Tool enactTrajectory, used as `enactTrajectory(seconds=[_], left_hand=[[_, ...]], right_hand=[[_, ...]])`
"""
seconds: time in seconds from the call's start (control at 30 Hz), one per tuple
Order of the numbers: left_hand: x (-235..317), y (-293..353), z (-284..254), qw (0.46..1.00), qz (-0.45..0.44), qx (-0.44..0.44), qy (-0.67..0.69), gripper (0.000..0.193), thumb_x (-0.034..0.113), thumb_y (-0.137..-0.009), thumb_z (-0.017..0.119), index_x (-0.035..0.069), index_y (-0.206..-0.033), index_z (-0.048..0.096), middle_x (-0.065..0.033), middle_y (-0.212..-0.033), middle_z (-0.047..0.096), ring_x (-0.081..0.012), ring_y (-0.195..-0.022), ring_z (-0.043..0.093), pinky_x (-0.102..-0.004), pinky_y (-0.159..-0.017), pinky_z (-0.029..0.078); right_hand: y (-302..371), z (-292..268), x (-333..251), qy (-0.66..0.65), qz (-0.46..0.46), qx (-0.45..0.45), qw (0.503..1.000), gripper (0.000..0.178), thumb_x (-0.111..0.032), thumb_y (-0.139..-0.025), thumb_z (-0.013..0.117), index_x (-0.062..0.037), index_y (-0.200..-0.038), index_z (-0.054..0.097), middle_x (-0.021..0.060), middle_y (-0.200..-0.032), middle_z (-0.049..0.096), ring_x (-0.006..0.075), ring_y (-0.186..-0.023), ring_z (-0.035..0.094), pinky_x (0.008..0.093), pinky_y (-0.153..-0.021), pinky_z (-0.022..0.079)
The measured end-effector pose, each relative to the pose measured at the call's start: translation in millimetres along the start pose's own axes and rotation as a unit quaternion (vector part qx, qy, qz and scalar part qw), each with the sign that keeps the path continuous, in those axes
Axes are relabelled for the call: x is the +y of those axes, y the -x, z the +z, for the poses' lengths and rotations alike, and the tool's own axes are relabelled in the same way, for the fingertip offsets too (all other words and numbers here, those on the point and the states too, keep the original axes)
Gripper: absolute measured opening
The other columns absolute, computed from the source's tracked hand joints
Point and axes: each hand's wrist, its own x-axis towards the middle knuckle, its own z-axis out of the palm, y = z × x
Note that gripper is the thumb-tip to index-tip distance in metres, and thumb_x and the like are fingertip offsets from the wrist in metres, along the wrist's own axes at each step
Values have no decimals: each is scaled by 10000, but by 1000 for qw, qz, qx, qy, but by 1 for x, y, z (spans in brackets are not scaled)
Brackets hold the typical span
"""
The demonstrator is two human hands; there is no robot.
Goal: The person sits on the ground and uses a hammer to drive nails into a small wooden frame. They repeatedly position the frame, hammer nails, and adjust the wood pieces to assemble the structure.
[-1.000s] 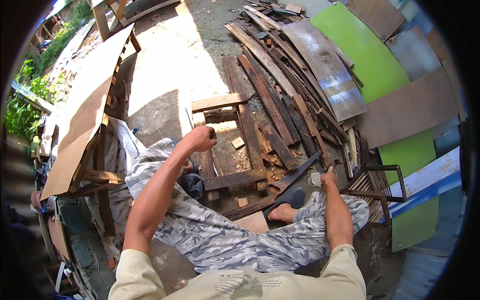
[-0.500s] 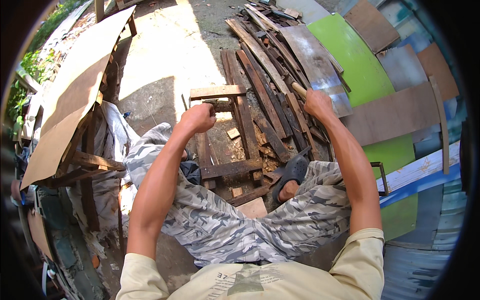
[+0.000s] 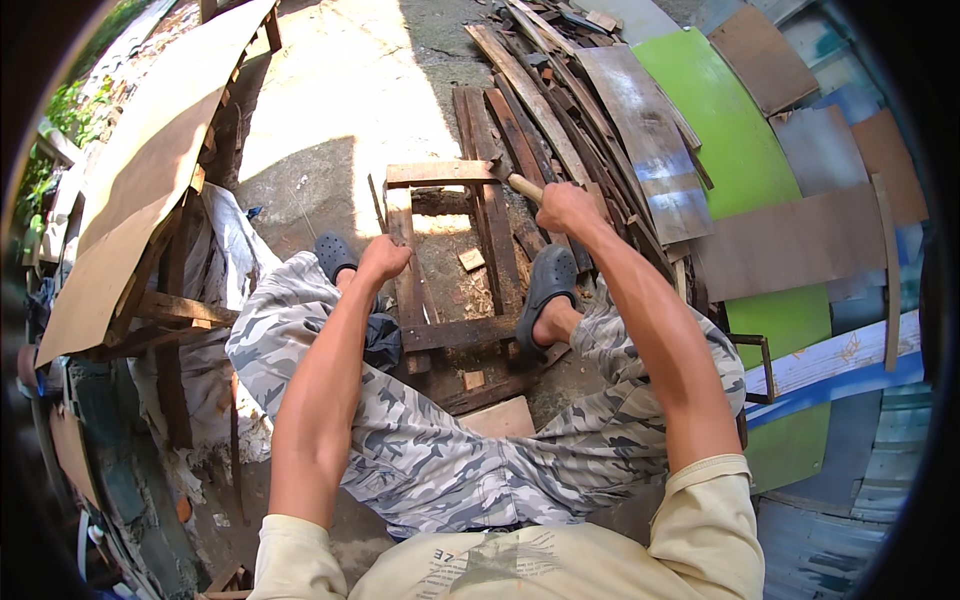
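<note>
My right hand (image 3: 570,212) is wrapped round the pale wooden handle of a hammer (image 3: 526,188). Its small dark head is at the right end of the top crosspiece of a wooden frame (image 3: 462,332); whether the two touch I cannot tell. The frame, made of dark, rough lumber, lies on the ground between my feet. My left hand (image 3: 385,258) is closed at the frame's left rail, and what its fingers hold is hidden. A thin dark rod (image 3: 376,200) rises just beyond that hand. Wood chips and a small wooden block (image 3: 471,260) lie inside the frame.
Long old boards (image 3: 535,105) are piled to the right of the frame. Beyond them lean sheets, including a green panel (image 3: 725,130). On the left stands a table with a brown plywood top (image 3: 150,190). My clog-shod right foot (image 3: 548,290) is beside the frame.
My right hand has brought the hammer left and down to the frame's top corner. My left hand has drawn back toward me along the left rail. My right foot has shifted closer to the frame.
</note>
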Motion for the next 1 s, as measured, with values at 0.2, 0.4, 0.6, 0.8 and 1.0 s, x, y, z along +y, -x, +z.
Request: enactTrajectory(seconds=[0.2,0.4,0.6,0.8,1.0], left_hand=[[-124,-16,130,926,-231,63,293,358,207,-832,581,-94,-1006,668,-258,-1028,691,-341,-991,674,-420,-850,484],[-144,11,156,901,-313,194,229,389,305,-919,570,-35,-1103,616,-264,-1080,666,-389,-1023,641,-443,-904,471],[-164,-12,161,875,-259,145,382,339,308,-995,525,4,-1144,558,-127,-1074,647,-238,-1007,620,-370,-881,468],[-167,-45,174,820,-271,59,500,214,291,-1029,463,97,-1096,520,-14,-955,578,-144,-888,586,-303,-786,471],[-173,-44,190,781,-333,124,513,267,255,-1015,471,24,-1072,592,-79,-978,621,-190,-964,559,-339,-874,431]], right_hand=[[-36,170,-28,-311,18,-83,947,424,-298,-840,707,95,-994,663,157,-763,667,193,-620,637,359,-509,493],[-16,288,-79,-436,36,-114,892,426,-319,-817,749,14,-1065,654,127,-822,687,242,-715,654,398,-704,516],[-39,334,-128,-497,66,-115,858,431,-302,-837,714,11,-1118,620,216,-997,699,322,-932,679,413,-852,511],[-70,345,-144,-576,76,-134,803,459,-268,-870,700,32,-1198,590,197,-1094,685,295,-1013,661,396,-903,500],[-75,363,-143,-632,90,-191,745,507,-237,-899,684,73,-1275,543,194,-1230,651,264,-1155,610,374,-1009,449]])
